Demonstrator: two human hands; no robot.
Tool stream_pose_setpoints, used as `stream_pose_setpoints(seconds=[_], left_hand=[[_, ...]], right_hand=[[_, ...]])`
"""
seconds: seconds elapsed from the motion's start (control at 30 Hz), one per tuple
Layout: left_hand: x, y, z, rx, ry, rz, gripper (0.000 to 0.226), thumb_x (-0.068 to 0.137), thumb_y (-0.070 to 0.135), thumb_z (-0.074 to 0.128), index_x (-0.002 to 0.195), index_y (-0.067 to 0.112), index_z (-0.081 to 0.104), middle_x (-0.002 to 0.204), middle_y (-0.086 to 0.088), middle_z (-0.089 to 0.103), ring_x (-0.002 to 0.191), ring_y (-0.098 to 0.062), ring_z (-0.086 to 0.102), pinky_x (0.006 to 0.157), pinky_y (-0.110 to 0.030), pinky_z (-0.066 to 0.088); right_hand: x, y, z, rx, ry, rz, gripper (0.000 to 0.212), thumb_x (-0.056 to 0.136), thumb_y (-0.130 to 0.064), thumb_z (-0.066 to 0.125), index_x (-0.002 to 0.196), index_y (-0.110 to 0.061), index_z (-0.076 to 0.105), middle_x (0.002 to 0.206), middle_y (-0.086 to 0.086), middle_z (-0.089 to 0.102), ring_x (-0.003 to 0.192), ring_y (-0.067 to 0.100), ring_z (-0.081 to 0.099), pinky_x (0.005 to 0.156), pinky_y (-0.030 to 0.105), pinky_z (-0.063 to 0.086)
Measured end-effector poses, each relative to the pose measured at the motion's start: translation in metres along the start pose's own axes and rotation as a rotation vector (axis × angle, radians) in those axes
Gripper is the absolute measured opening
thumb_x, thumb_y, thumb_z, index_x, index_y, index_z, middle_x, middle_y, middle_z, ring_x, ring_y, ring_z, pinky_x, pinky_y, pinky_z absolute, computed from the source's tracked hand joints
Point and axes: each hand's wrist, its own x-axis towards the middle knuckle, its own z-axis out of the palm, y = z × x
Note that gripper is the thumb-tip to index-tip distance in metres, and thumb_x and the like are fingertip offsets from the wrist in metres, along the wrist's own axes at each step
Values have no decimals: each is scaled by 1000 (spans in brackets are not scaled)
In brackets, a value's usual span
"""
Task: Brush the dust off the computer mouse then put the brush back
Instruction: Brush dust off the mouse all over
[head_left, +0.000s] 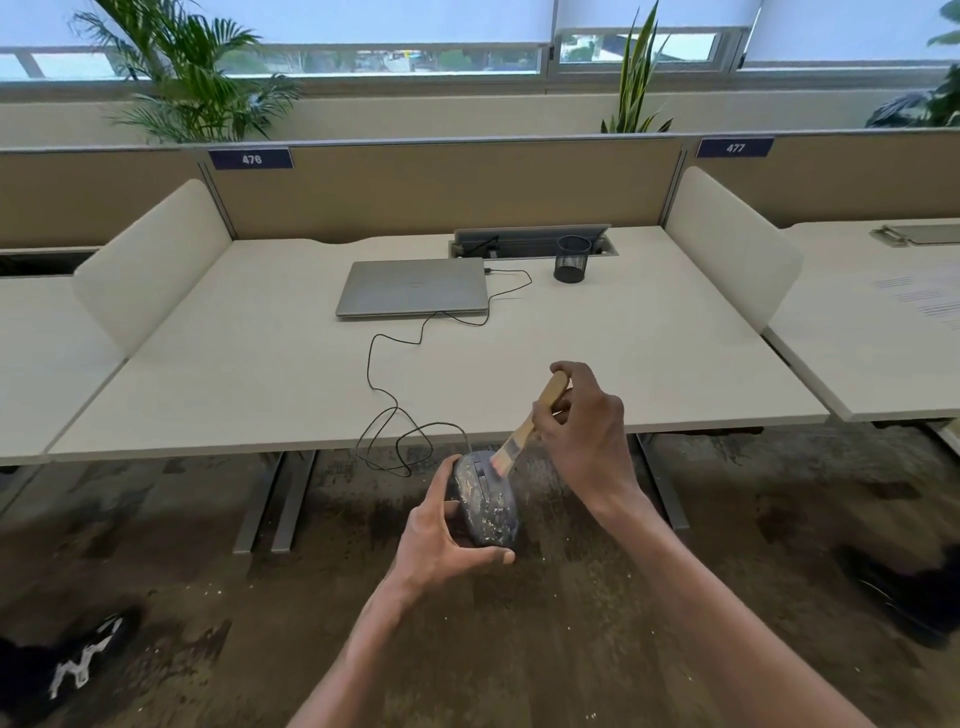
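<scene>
A dark computer mouse (488, 501) speckled with pale dust is held in the air in front of the desk's front edge, over the floor. My left hand (441, 535) grips it from the left and below. My right hand (582, 431) holds a small wooden-handled brush (524, 428), whose bristles touch the top front of the mouse. The mouse's black cable (387, 410) runs in loops up over the desk to a closed grey laptop (413, 293).
The white desk (260, 374) has side dividers and a back panel. A black mesh pen cup (572, 259) stands at the back beside an open cable tray (524, 241). Dark speckled carpet (519, 623) lies below; black shoes sit at lower left and right.
</scene>
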Motion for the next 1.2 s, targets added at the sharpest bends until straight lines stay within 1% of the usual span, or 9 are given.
stream_pose_setpoints(seconds=[0.17, 0.3, 0.43, 0.6, 0.73, 0.87, 0.97, 1.07, 1.2], left_hand=[[-2, 4, -1, -1, -13, -3, 129, 56, 26, 100, 158, 22, 20, 113, 7, 58, 90, 19, 53, 67, 6, 42], [-6, 4, 0, 10, -5, 0, 129, 55, 29, 100, 157, 25, 21, 114, 7, 58, 92, 16, 53, 68, 7, 41], [-4, 6, 2, -4, 12, -18, 129, 55, 30, 100, 156, 29, 21, 101, 14, 62, 87, 14, 58, 66, 6, 41], [-4, -2, -2, 13, 32, -37, 131, 53, 40, 99, 156, 32, 19, 125, -5, 66, 101, -5, 64, 72, 5, 44], [-4, -2, -2, 29, 37, -39, 132, 52, 39, 100, 157, 31, 19, 126, -7, 68, 100, -6, 65, 73, 4, 45], [-3, 4, 1, 43, 39, -40, 136, 50, 46, 99, 158, 31, 17, 130, -8, 67, 109, -11, 63, 90, -14, 46], [-4, 4, 3, 40, 49, -42, 138, 47, 51, 98, 157, 33, 17, 135, -9, 65, 117, -15, 63, 97, -21, 47], [-3, 4, 5, 52, 56, -42, 139, 46, 53, 98, 157, 31, 18, 138, -8, 63, 119, -16, 62, 98, -23, 46], [-2, 9, 8, 40, 50, -21, 135, 48, 47, 99, 156, 28, 21, 133, -2, 64, 114, -12, 63, 91, -11, 46]], right_hand=[[-3, 5, -4, 31, -30, 44, 44, 92, -9, 69, 133, -10, 52, 89, 6, 69, 77, 20, 74, 66, 25, 63], [1, 8, -8, -32, 30, -31, 36, 95, -9, 66, 128, -11, 53, 85, 3, 67, 74, 20, 71, 64, 28, 62], [-2, 9, -7, 30, -55, -123, 27, 94, 3, 59, 114, -15, 55, 88, 1, 71, 82, 14, 72, 71, 34, 63], [-12, 16, -14, 61, -163, -123, 36, 92, 16, 46, 102, -18, 55, 87, 0, 68, 85, 12, 73, 73, 35, 64], [-12, 10, -20, 92, -145, -150, 36, 92, 17, 49, 100, -17, 57, 90, 3, 70, 87, 10, 72, 76, 31, 63], [-18, 4, -24, 84, -224, -217, 31, 90, 17, 49, 102, -10, 59, 91, 4, 70, 88, 11, 72, 79, 33, 63], [-22, 4, -27, 48, -216, -207, 31, 90, 15, 51, 101, -13, 57, 87, 1, 69, 84, 14, 72, 74, 37, 63], [-21, -2, -29, 40, -120, -178, 19, 93, -1, 63, 102, -16, 57, 87, 1, 71, 79, 16, 73, 68, 33, 63], [-23, -18, -24, 44, -78, -160, 11, 93, -9, 68, 102, -9, 61, 84, 2, 71, 71, 16, 73, 62, 27, 59]])
